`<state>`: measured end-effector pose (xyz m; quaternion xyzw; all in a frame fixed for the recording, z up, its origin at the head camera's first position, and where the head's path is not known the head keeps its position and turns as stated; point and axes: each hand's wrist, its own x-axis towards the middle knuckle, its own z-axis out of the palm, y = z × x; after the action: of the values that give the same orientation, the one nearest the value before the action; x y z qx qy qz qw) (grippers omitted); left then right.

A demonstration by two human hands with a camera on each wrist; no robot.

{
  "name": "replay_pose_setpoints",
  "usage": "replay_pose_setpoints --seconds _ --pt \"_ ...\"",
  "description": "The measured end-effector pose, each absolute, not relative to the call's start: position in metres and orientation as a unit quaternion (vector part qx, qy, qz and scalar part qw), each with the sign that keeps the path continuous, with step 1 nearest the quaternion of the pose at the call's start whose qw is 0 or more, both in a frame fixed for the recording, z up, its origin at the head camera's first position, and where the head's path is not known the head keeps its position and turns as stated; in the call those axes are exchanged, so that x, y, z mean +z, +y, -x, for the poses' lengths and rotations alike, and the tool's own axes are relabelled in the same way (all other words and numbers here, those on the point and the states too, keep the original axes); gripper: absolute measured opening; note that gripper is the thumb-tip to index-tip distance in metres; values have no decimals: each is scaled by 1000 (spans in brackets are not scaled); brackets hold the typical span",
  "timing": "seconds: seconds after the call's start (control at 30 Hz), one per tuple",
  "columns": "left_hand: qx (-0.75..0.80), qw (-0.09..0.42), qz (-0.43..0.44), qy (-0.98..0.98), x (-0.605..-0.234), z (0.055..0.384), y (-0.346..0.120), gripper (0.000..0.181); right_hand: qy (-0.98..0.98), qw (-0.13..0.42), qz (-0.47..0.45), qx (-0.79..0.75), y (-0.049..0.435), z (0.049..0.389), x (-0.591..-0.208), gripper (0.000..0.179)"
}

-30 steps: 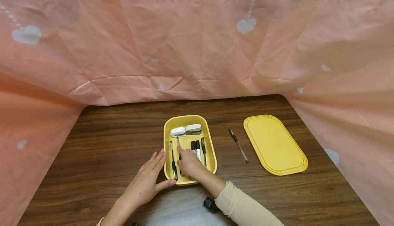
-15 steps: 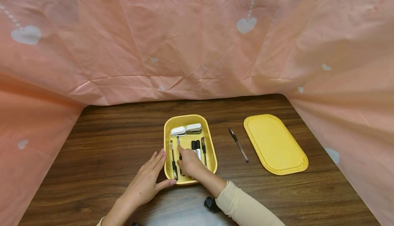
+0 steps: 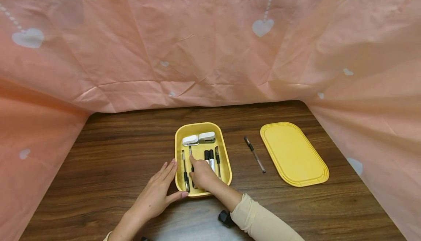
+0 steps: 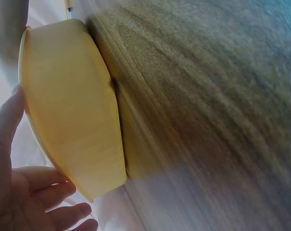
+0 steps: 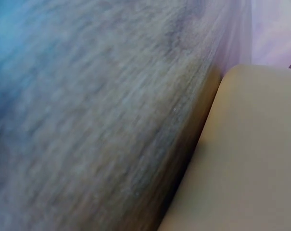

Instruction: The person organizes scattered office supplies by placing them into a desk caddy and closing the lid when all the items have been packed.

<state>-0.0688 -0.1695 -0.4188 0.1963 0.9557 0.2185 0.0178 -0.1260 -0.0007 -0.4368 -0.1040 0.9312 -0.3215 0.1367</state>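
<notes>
A yellow box (image 3: 227, 162) stands without its lid in the middle of the table. My left hand (image 3: 156, 190) touches its left rim with extended fingers, the thumb at the near corner; the left wrist view shows this hand (image 4: 25, 192) against the box wall (image 4: 73, 106). Inside the box, my right hand (image 3: 204, 175) pinches a black gel pen (image 3: 192, 168), partly covered by index finger and thumb. Another pen (image 3: 185, 171) lies left of it. Two black-capped markers (image 3: 212, 161) and a pen (image 3: 217, 159) lie to the right, partly behind the hand. White staplers (image 3: 207, 137) fill the far end.
Right of the box, a pen (image 3: 254, 155) lies on the wooden table (image 3: 131, 142). Beyond it is the flat yellow lid (image 3: 294, 155). A small black object (image 3: 225, 218) shows under the right forearm. Pink curtain (image 3: 197, 51) surrounds the table's back and sides.
</notes>
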Motion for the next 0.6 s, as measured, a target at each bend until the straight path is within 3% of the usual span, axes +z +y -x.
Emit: replay_pose_setpoints --seconds 0.6 --pt "222 28 -189 956 -420 69 -170 92 937 144 115 -298 -1 123 -434 59"
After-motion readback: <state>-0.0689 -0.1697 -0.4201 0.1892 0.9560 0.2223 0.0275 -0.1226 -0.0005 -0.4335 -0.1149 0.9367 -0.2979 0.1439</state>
